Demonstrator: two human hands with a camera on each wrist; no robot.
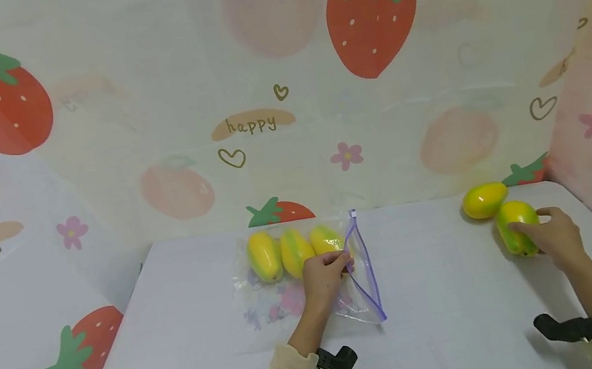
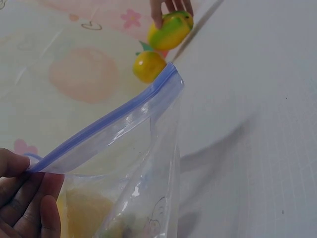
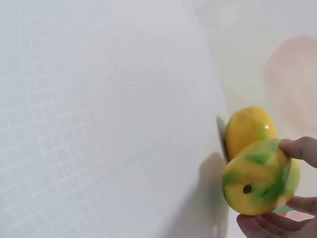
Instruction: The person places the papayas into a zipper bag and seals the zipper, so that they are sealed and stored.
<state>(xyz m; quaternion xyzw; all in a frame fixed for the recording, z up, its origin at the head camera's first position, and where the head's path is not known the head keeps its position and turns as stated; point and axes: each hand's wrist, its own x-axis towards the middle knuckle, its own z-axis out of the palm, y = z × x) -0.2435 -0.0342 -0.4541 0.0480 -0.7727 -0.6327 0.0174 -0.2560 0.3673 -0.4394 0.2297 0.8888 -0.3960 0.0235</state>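
My left hand pinches the purple zip edge of a clear zip bag, whose mouth faces right and gapes. Inside the bag lie three yellow mangoes; the rightmost is partly behind my fingers. At the right of the table, my right hand grips a yellow-green mango between thumb and fingers. Its dark stem spot faces the camera in the right wrist view. Just behind it, another yellow mango rests near the table's back edge. In the left wrist view the purple zip strip slants up from my fingertips.
A white cloth covers the table. Behind it hangs a backdrop printed with strawberries, hearts and flowers, which also closes off both sides. Each wrist carries a black camera mount.
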